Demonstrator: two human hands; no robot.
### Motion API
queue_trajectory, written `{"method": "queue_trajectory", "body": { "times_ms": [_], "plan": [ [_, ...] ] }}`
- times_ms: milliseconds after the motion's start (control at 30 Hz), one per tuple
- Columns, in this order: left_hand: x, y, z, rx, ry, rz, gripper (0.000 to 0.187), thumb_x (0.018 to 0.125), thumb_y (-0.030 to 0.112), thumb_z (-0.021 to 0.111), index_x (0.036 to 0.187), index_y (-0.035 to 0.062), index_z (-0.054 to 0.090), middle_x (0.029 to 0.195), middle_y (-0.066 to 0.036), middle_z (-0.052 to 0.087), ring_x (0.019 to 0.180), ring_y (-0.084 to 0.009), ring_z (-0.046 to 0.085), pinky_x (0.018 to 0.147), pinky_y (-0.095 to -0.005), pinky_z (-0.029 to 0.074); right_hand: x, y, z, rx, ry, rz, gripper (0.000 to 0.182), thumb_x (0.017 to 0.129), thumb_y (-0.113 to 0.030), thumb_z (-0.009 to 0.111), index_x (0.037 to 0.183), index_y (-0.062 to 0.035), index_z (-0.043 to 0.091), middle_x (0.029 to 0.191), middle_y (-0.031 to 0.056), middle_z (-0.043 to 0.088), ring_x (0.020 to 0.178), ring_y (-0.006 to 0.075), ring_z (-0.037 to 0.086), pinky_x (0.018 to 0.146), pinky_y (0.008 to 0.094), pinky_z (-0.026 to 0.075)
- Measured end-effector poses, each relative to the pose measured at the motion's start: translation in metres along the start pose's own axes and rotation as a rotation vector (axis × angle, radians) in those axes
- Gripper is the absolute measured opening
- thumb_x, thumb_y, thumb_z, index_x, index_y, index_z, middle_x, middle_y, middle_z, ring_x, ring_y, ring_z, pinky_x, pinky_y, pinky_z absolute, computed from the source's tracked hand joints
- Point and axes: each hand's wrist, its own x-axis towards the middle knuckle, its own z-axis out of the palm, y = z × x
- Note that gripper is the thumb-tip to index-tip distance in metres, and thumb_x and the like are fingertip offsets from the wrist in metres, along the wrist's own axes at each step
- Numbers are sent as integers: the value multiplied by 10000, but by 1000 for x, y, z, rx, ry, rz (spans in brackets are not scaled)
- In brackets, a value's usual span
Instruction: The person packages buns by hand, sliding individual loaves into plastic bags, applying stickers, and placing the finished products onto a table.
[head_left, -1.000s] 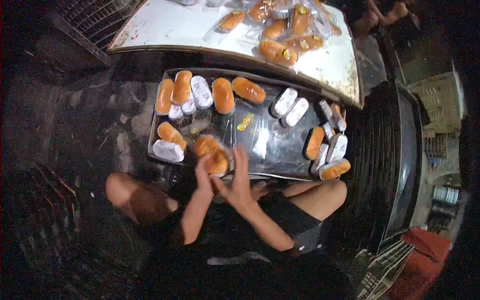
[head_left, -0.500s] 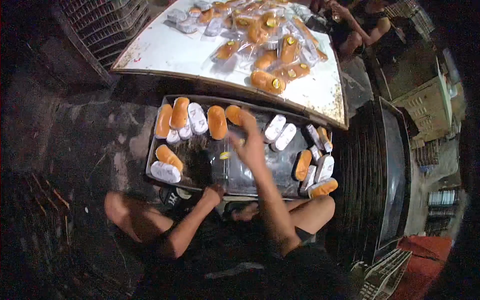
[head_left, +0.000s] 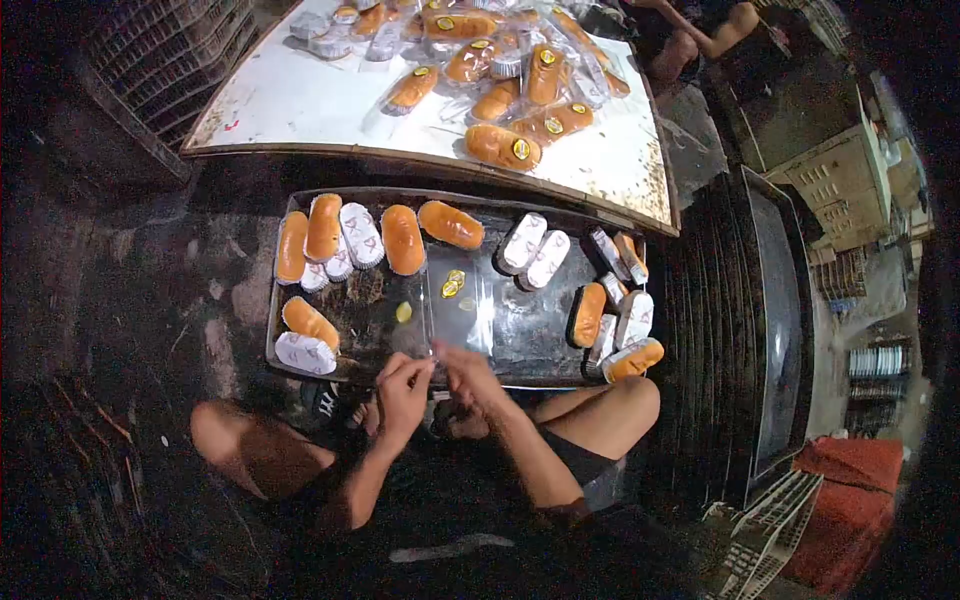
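Clear plastic bags (head_left: 455, 315) with yellow labels lie in a dark metal tray (head_left: 365, 325) in front of me. At their near edge, my left hand (head_left: 402, 392) is closed, thumb and fingers pinching the plastic. My right hand (head_left: 470, 380) is beside it, slightly blurred, its fingertips closed together at the same edge. Beyond the bags lie an orange-brown bread roll (head_left: 452, 225) and a second roll (head_left: 403, 240). Rolls in white printed paper cups (head_left: 361, 236) rest to the left, and more paper-cupped rolls (head_left: 545, 252) to the right.
A white table (head_left: 290, 100) past the tray carries a heap of bagged rolls (head_left: 545, 75). Stacked dark trays (head_left: 700, 330) stand to the right, with a crate (head_left: 765, 540) and red object (head_left: 850, 500) nearer. Another person (head_left: 700, 35) sits at the upper right.
My right hand has drawn back from the roll at the tray's far side to the near edge of the bags. My left hand has come up to meet it there. The view has shifted slightly.
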Motion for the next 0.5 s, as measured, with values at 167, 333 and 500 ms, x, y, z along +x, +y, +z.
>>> {"method": "queue_trajectory", "body": {
  "times_ms": [167, 333, 500],
  "plan": [
    [1, -27, 27, -418, -38, -216, 302, 776, 106, 539, 1073, 54, 519, 895, -69, 564, 795, -160, 527, 705, -259, 416, 20, -11, 25, 1033, -67, -277, 347, 875, -279, 392, 1158, -79, 395, 1044, 117, 516, 878, 175, 528, 775, 288, 436],
    [18, -74, 10, -1561, 140, -684, 293, 775, 133, 567, 1052, 73, 493, 913, -68, 544, 881, -221, 515, 830, -375, 412, 44, 24, 16, 540, -367, 60, 341, 862, -255, 383, 1079, -4, 460, 1031, 125, 533, 939, 248, 515, 835, 337, 392],
    [17, -76, -21, -1294, 326, -640, 227, 792, 182, 566, 992, 95, 502, 885, -40, 529, 887, -177, 509, 812, -371, 445, 118, -17, -99, -1428, 1072, -618, 917, 558, -351, 721, 1246, 13, 236, 1195, 367, 269, 1094, 461, 325, 925, 403, 294]
  ]
}}
